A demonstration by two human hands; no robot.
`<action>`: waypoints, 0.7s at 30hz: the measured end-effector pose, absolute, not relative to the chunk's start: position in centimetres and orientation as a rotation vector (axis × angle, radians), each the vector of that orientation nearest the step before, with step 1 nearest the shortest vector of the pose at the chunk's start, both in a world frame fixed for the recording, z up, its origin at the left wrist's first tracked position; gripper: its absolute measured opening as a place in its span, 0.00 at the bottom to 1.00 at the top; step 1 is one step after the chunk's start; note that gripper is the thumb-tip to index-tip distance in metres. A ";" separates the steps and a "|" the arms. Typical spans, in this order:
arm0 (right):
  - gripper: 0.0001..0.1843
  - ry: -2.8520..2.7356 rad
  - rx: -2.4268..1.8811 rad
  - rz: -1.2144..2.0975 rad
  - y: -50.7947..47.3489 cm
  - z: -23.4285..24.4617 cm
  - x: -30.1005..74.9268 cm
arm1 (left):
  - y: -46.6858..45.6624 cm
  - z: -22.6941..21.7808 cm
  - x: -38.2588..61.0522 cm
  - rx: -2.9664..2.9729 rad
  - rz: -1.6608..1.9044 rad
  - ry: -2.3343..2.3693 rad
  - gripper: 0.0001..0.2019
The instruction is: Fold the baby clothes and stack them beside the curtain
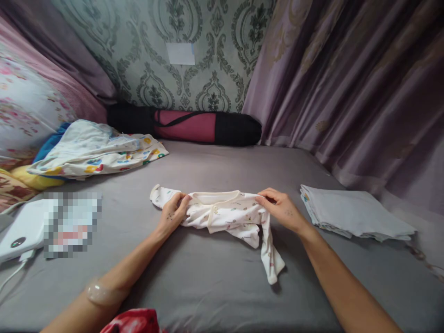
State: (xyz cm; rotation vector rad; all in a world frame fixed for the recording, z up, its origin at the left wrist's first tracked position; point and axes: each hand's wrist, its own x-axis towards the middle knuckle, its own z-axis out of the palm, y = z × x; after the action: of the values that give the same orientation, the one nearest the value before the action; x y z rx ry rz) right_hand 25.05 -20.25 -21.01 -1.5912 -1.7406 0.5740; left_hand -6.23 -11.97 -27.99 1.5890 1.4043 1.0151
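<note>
A small white baby shirt (229, 215) with a tiny print and cream neck trim lies in front of me, partly lifted off the bed sheet. My left hand (173, 210) pinches it at the left shoulder, and one sleeve sticks out to the left past the fingers. At the opposite shoulder my right hand (279, 206) grips the cloth between thumb and fingers. The right sleeve hangs down towards me below that hand. The neck opening faces away from me, stretched between both hands.
A folded white cloth stack (357, 212) lies to the right. On the left are a crumpled patterned cloth (104, 152), a white power bank (24, 226) with a cable, and a blurred-out flat item (72, 224). A black and red long bag (187, 126) lies along the wall.
</note>
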 end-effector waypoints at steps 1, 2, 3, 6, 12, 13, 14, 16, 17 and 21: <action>0.13 -1.724 -1.567 0.621 -20.5 -21.1 25.3 | -12.0 -27.9 -6.2 1.588 1.020 1.398 0.16; 0.13 -1.713 -1.558 0.660 -20.6 -21.2 25.4 | -12.0 -27.8 -6.2 1.589 1.024 1.394 0.16; 0.13 -1.705 -1.560 0.681 -20.7 -21.4 25.4 | -12.0 -27.7 -6.2 1.592 1.026 1.391 0.16; 0.12 -1.700 -1.606 0.650 -20.6 -22.0 25.1 | -12.0 -27.7 -6.3 1.615 1.040 1.388 0.15; 0.13 -1.731 -1.670 0.747 -19.0 -22.1 24.5 | -11.8 -28.0 -6.3 1.628 1.074 1.372 0.15; 0.13 -1.746 -1.674 0.775 -18.7 -22.1 24.4 | -11.7 -28.0 -6.3 1.626 1.072 1.367 0.15; 0.13 -1.760 -1.681 0.795 -18.3 -22.1 24.3 | -11.7 -27.9 -6.3 1.620 1.067 1.360 0.15; 0.10 -1.775 -1.712 0.813 -17.6 -22.2 24.1 | -11.7 -27.8 -6.5 1.608 1.052 1.340 0.15; 0.08 -1.779 -1.725 0.825 -17.2 -22.1 24.0 | -11.7 -27.7 -6.5 1.610 1.045 1.329 0.15; 0.10 -1.768 -1.733 0.972 -15.9 -21.6 23.0 | -11.7 -27.4 -6.8 1.660 1.034 1.315 0.15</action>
State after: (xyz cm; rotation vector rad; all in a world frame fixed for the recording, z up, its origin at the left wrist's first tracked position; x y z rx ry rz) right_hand 22.99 -15.94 -21.61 -1.7331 -1.7677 0.9717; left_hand -6.80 -11.72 -27.44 1.6601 1.3147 1.0342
